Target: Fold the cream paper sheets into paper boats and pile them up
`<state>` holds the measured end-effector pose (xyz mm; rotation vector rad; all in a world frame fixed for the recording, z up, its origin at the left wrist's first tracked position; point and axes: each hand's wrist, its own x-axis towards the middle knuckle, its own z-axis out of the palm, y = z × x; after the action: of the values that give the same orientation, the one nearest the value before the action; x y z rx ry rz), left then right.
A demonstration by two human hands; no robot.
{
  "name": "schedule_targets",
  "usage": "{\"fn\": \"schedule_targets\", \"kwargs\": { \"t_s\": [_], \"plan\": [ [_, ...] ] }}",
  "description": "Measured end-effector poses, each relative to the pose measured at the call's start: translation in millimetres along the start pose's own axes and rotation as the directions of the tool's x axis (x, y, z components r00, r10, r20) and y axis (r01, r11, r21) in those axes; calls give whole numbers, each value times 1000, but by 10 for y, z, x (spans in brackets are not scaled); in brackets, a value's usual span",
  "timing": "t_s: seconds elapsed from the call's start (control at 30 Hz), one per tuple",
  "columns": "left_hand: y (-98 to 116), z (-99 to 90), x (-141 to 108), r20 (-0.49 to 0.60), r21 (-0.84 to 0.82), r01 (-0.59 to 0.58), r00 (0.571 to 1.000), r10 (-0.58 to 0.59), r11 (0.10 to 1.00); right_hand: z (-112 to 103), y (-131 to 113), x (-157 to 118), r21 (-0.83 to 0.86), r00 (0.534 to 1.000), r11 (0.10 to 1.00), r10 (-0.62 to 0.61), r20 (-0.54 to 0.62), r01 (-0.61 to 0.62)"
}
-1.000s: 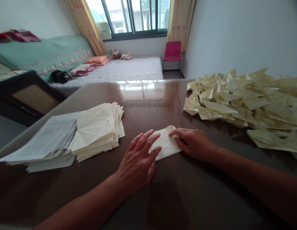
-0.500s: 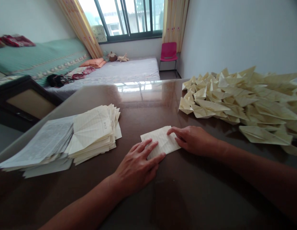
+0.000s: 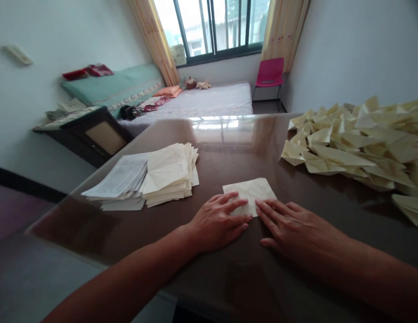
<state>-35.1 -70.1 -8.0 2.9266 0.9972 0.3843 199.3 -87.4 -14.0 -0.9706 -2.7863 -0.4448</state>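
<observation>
A small rectangular sheet of cream lined paper [image 3: 252, 189] lies flat on the glossy brown table [image 3: 225, 161]. My left hand [image 3: 224, 220] rests on its left and near part, fingers spread and stretched out. Over its near right edge lies my right hand [image 3: 289, 224], fingers extended and side by side, thumb apart on the table. Both hands press on the paper from above without gripping it. Part of the paper's near edge is hidden under the fingers.
To the left are a stack of creased cream sheets [image 3: 166, 177] and a pile of greyish printed sheets [image 3: 119, 177]. A large heap of folded paper boats [image 3: 360, 139] covers the right side. Beyond the table stand a bed [image 3: 222, 98], a pink chair [image 3: 270, 72] and a dark cabinet [image 3: 104, 134].
My right hand has moved from the paper's far right part to its near right edge, and its bent fingers have straightened. The view has swung left, so everything appears further right.
</observation>
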Motion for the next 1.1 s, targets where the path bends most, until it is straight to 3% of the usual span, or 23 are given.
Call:
{"fn": "schedule_targets", "kwargs": {
  "t_s": [0.2, 0.33, 0.6, 0.8, 1.1],
  "plan": [
    [-18, 46, -26, -115, 33, -12, 993, 16, 999, -175, -7, -61, -96, 991, 993, 75, 115, -64],
    [-37, 41, -28, -132, 51, -6, 991, 13, 999, -263, 23, 6, -66, 980, 995, 84, 182, -73],
    [3, 70, -10, -145, 210, -34, 987, 66, 977, -144, 157, 163, 5, 984, 986, 165, 66, -166],
    [40, 66, -23, -164, 353, -56, 979, 121, 934, -155, 228, 127, 32, 982, 989, 142, 126, -147],
    [-82, 34, -38, -266, 335, 34, 962, 60, 942, -143, 519, 118, 122, 992, 988, 88, 93, -99]
  ]
}}
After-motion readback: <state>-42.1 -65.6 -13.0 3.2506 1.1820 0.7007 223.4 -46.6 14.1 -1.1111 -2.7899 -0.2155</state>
